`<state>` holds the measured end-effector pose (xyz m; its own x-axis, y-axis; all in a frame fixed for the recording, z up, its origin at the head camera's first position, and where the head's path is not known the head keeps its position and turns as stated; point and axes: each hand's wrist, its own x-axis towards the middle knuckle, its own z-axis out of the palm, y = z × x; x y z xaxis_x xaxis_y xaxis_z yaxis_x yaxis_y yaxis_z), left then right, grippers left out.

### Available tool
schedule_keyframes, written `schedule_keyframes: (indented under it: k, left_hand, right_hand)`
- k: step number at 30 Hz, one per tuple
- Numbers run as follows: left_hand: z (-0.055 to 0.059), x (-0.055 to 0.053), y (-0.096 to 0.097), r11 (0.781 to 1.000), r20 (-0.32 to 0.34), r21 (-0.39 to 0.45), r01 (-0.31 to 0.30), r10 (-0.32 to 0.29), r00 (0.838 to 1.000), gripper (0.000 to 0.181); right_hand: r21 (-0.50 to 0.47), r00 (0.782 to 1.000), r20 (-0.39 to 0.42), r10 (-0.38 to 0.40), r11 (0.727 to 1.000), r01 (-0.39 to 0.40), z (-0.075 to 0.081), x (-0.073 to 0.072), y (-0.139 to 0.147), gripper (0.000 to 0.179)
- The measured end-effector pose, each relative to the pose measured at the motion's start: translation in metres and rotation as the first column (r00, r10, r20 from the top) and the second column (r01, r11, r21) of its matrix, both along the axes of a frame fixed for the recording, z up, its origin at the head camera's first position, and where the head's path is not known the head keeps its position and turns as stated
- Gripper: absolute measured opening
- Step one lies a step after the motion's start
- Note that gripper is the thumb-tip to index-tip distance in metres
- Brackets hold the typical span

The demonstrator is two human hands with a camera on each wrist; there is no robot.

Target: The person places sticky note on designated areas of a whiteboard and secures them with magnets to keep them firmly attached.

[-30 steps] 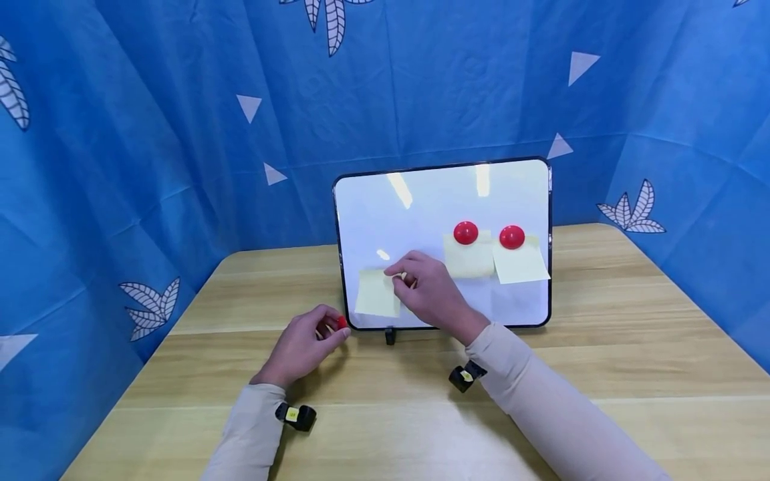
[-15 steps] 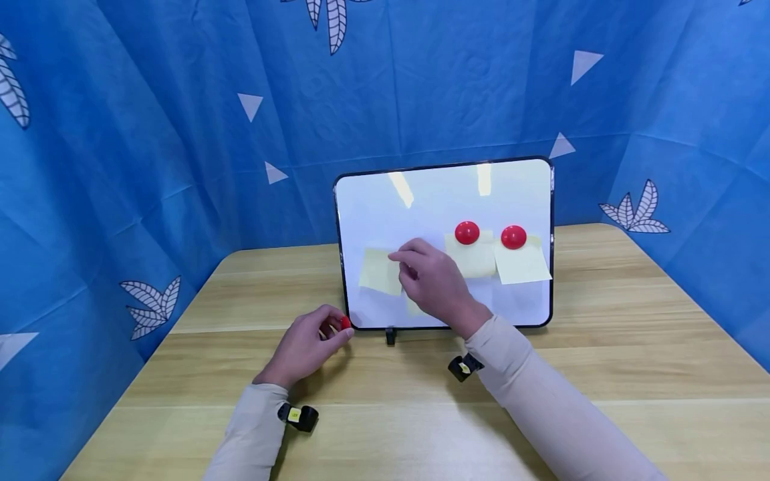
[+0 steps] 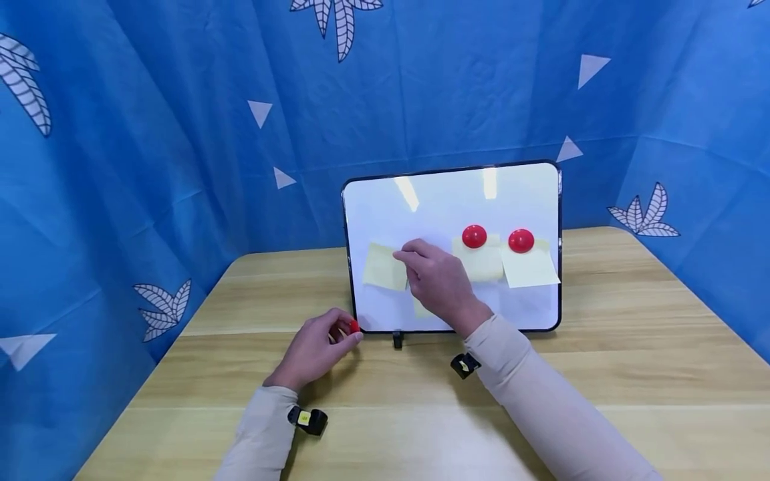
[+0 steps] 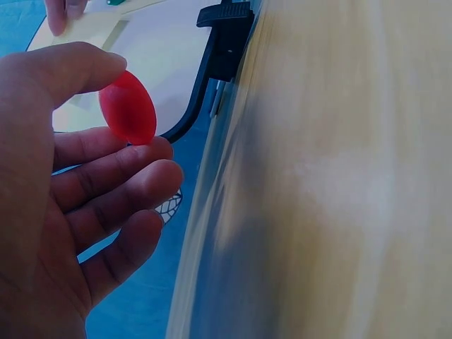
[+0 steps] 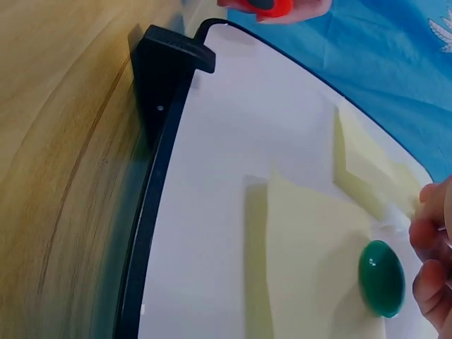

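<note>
My left hand (image 3: 315,351) pinches a round red magnet (image 4: 128,109) between thumb and fingers, just off the lower left corner of the whiteboard (image 3: 421,224). At the left half of the board, my right hand (image 3: 442,284) pinches a pale yellow sticky note (image 3: 383,267) near its upper right edge. The lower part of that note stands a little away from the board in the right wrist view. Close by, a green magnet (image 5: 381,279) sits on another yellow note (image 5: 307,261); in the head view my right hand hides this magnet and most of its note.
Two red magnets (image 3: 474,236) sit on two more yellow notes (image 3: 531,268) at the board's right. Black feet (image 3: 398,340) prop the board upright on the wooden table (image 3: 385,407). Behind it hangs a blue patterned cloth (image 3: 457,87).
My right hand has raised the left sticky note up the board and slightly rightward, tilting it. The left hand keeps its grip on the red magnet, almost still. The head view has shifted slightly.
</note>
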<state>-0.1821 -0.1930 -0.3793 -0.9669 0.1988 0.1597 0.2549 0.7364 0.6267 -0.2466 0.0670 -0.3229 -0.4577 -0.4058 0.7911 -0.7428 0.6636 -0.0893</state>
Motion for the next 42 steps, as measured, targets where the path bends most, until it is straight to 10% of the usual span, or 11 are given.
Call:
schedule_keyframes:
  k: [14,42]
  left_hand:
    - [0.003,0.001,0.005,1.000,-0.003,0.010,0.003,-0.003,1.000,0.021]
    - [-0.001,0.002,0.011,1.000,0.026,0.004,0.005,-0.005,1.000,0.020]
  right_hand:
    - [0.038,0.985,-0.116,-0.131,0.990,0.136,-0.004,-0.001,-0.002,0.029]
    - [0.008,0.979,-0.166,-0.117,0.993,0.120,-0.003,-0.011,-0.012,0.026]
